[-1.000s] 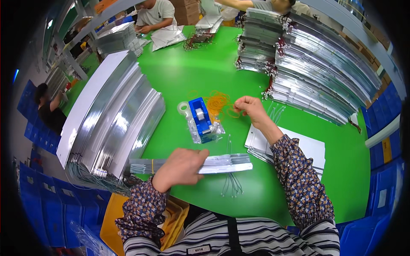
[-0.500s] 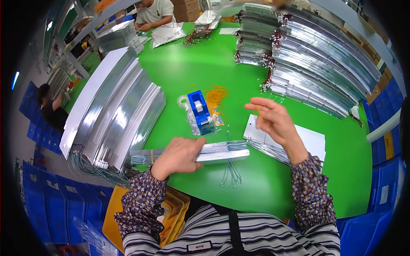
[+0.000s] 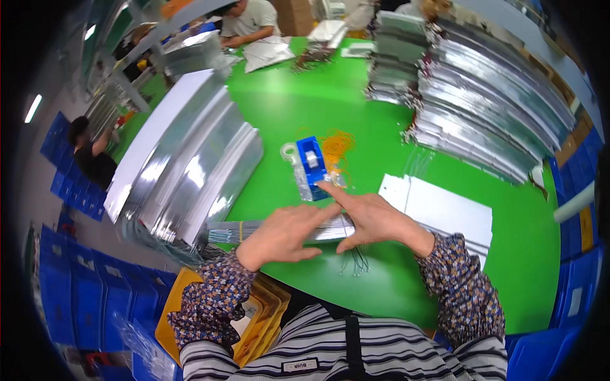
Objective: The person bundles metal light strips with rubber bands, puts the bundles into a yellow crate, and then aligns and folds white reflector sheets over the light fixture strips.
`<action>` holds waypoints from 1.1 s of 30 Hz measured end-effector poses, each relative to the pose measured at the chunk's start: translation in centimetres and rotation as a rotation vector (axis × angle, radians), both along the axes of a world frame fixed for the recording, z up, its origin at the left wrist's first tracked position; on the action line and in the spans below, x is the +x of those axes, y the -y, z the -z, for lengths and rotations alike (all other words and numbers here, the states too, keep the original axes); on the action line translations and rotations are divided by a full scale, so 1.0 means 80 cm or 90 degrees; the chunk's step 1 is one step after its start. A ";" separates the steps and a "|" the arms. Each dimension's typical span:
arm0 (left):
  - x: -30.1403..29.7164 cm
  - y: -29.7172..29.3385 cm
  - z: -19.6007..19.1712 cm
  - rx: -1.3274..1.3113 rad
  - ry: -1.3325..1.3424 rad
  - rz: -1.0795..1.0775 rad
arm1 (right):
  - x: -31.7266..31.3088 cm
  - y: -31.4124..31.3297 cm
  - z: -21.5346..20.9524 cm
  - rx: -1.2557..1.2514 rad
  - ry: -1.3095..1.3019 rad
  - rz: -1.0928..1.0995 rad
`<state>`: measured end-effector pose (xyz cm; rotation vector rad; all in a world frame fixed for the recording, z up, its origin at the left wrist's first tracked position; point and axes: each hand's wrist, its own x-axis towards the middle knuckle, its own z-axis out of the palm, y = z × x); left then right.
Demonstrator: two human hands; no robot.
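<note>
A bundle of thin silvery strips lies crosswise near the table's front edge, with a yellow rubber band round its left part. My left hand presses over its middle, thumb on the near side. Across the right end reaches my right hand, its index finger beyond the far edge and its thumb at the near edge, straddling the strips. Whether a rubber band is on these fingers is hard to make out. Thin wires with small pale ends hang from the near side. A blue tape dispenser stands just past my right index fingertip.
Loose orange rubber bands and a tape roll lie by the dispenser. White panels rest at right. Strip stacks stand at left and far right. Yellow crates sit below the table edge. A person works opposite.
My right hand has come down and left from above the white panels onto the bundle's right end. My left hand stays on the bundle. The whole view has shifted slightly.
</note>
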<state>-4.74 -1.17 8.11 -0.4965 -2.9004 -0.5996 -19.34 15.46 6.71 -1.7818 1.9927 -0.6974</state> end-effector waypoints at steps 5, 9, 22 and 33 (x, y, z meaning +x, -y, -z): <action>-0.012 -0.022 0.027 -0.117 0.104 -0.041 | 0.007 -0.013 0.005 -0.027 -0.009 0.006; 0.017 -0.025 0.038 -0.077 0.002 -0.073 | 0.005 -0.039 -0.008 -0.085 -0.114 -0.005; 0.119 -0.008 0.016 0.840 -0.022 -0.242 | 0.038 -0.042 -0.045 -0.107 0.195 0.041; 0.202 -0.018 0.111 1.339 -0.029 -0.167 | 0.139 0.012 0.026 -0.284 0.285 0.039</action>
